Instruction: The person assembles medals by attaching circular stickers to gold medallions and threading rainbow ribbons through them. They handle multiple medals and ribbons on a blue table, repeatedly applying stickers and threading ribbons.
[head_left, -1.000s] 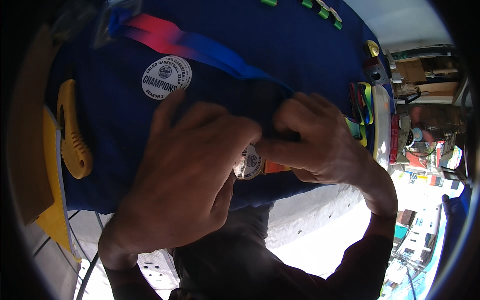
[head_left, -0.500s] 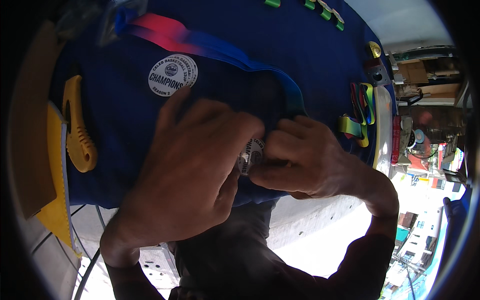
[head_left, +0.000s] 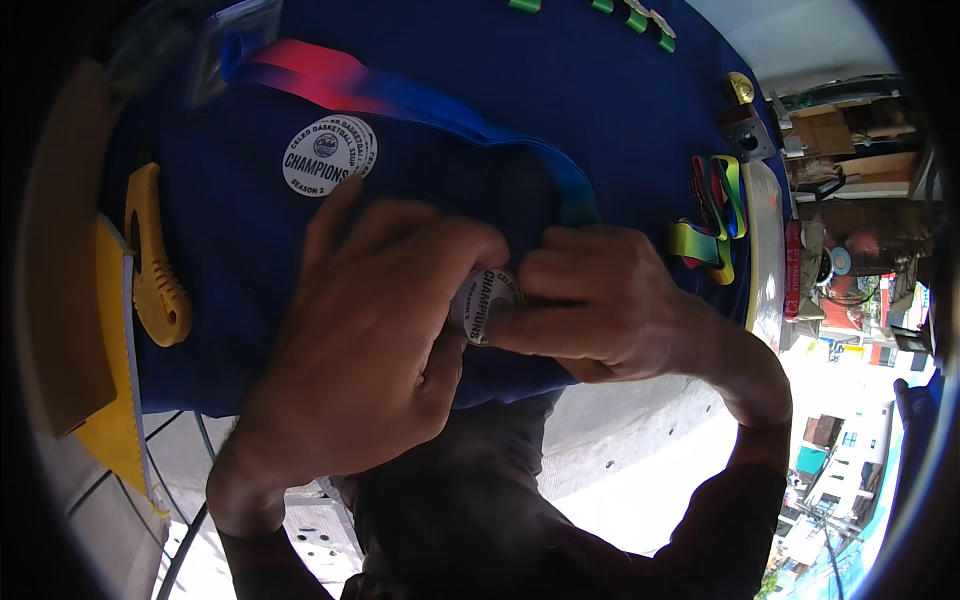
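Observation:
Between my two hands is a round white sticker (head_left: 487, 300) with dark print, partly covered by fingers; what lies beneath it is hidden. My left hand (head_left: 370, 320) is closed, with its thumb and index finger gripping the disc's left side. My right hand (head_left: 600, 305) has its fingers curled and its thumb laid over the sticker's right part. A blue and pink ribbon (head_left: 470, 125) runs across the cloth and disappears behind my right hand. Beyond my left hand lie overlapping round white stickers (head_left: 325, 155), with one of its fingers at their lower edge.
A yellow cutter (head_left: 155, 265) lies at the left beside a brown cardboard piece (head_left: 60, 250). Multicoloured ribbons (head_left: 710, 215), a metal block (head_left: 748, 138) and a gold medal (head_left: 740, 88) sit at the right. Green ribbon pieces (head_left: 640, 18) lie at the far edge of the dark blue cloth (head_left: 240, 230).
More of the sticker between my hands now shows. My right thumb has slid left across it, and its print is easier to see. The whole view has shifted slightly.

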